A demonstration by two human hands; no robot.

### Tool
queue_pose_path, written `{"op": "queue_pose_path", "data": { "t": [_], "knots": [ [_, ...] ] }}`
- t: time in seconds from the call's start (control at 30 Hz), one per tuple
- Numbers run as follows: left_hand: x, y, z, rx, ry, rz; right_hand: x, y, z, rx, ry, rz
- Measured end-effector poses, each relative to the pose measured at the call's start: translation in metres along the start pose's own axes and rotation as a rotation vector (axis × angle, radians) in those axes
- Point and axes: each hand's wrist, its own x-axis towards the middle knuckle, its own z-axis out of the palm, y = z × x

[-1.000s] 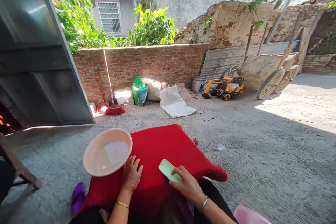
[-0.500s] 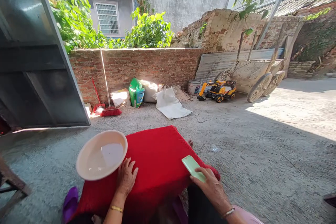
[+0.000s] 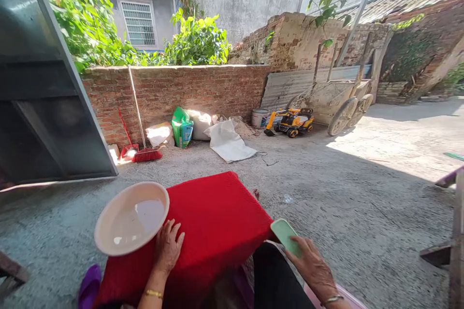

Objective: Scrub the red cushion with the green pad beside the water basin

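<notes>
Clock directions are being read from the middle of the bench [image 3: 212,207], which is wearing a red cloth, with twelve o'clock pointing away from the person. At four o'clock the right hand [image 3: 311,265] is holding a pale green phone [image 3: 285,235]; its fingers are closing on the phone's near end, and the far end is pointing up and left at the bench's near right corner. A dark-clad knee [image 3: 279,275] is showing just beside that hand. At eight o'clock the left hand [image 3: 168,246] is lying palm down on the cloth, its fingers spreading loosely and gripping nothing; whether they are touching the neighbouring basin is hard to tell. That pale basin [image 3: 108,224], at nine o'clock, is holding clear liquid. Farther off, a red broom [image 3: 147,154] is standing at eleven, a white sack [image 3: 230,142] is lying between twelve and one, and a toy excavator [image 3: 293,122] is standing between one and two. Behind these, a low brick wall [image 3: 203,89] is running across twelve o'clock.
</notes>
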Motion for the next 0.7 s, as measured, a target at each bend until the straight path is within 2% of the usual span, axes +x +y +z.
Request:
{"op": "queue_pose_path", "data": {
  "t": [0.1, 0.17, 0.23, 0.37, 0.47, 0.57, 0.63, 0.7],
  "knots": [
    [0.0, 0.0, 0.0, 0.017, 0.001, 0.006, 0.004, 0.024, -0.016, 0.022, 0.137, 0.213],
    [0.0, 0.001, 0.0, 0.024, -0.003, 0.01, 0.004, 0.023, -0.017, 0.05, 0.15, 0.218],
    [0.001, 0.003, -0.001, 0.028, -0.004, 0.011, 0.006, 0.006, -0.009, 0.098, 0.127, 0.165],
    [-0.002, 0.007, 0.0, 0.035, 0.0, -0.004, 0.011, -0.068, 0.025, 0.246, -0.003, -0.024],
    [-0.007, 0.006, 0.0, 0.054, -0.034, -0.028, 0.004, -0.138, 0.051, 0.267, -0.259, -0.249],
    [-0.018, 0.002, -0.004, 0.065, -0.092, -0.08, -0.014, -0.196, 0.071, 0.091, -0.487, -0.468],
    [-0.025, -0.001, -0.008, 0.066, -0.131, -0.124, -0.024, -0.22, 0.083, -0.039, -0.543, -0.569],
    [-0.032, -0.003, -0.012, 0.064, -0.158, -0.156, -0.029, -0.232, 0.09, -0.124, -0.57, -0.616]
  ]
}}
